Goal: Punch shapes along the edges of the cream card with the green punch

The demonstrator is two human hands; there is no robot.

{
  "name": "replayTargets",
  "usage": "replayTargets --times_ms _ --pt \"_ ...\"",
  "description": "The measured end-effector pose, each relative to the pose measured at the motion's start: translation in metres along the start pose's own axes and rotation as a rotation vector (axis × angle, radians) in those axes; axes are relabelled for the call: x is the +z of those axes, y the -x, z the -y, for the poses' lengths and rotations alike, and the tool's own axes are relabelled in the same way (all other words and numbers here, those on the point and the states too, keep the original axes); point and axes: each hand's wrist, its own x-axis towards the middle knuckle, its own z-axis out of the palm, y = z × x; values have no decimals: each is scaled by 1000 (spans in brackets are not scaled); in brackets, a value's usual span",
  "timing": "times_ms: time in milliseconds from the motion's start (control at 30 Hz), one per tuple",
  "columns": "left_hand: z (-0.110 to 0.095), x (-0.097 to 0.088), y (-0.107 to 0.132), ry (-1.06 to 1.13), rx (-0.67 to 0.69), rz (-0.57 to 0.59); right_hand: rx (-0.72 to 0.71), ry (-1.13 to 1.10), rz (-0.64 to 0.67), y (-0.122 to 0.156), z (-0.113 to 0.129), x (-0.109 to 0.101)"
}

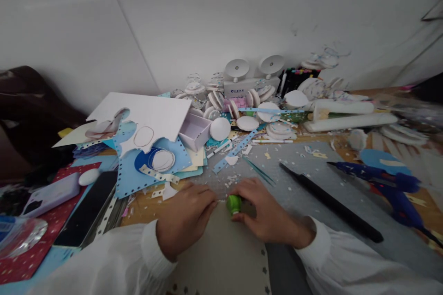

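A small green craft punch (234, 204) sits between the thumb and fingers of my right hand (265, 212), at the far edge of a pale sheet of paper (221, 253). Tiny star-like holes run along the sheet's right and near edges. On the left, my left hand (188, 216) is closed with bent fingers at the same far edge, pinching the paper there. Green tweezers (259, 171) lie just beyond my right hand, among scattered paper bits. What lies under the punch is hidden.
A black craft knife (330, 200) and a blue glue gun (384, 177) lie on the grey mat (297, 152) at right. Punched blue card (131, 173), a black phone (88, 209) and a plastic bottle (22, 235) are at left. White discs (220, 129) crowd the back.
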Motion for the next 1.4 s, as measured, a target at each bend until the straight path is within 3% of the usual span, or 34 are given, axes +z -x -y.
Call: replayTargets --times_ms 133,300,467,700,967,1400 --pt "-12 -6 -3 -144 48 -63 -13 28 -18 0 0 1" --pt "-24 3 -18 -191 57 12 -30 104 3 -1 2 0" --pt "-20 16 -37 -235 69 52 -71 144 23 -2 0 0" --pt "-20 13 -47 -277 87 132 -57 204 49 -3 0 0" --pt "-18 13 -53 -250 98 119 -76 290 -44 -1 1 -3" --pt "-21 20 -54 -207 44 78 -144 420 -62 0 -8 1"
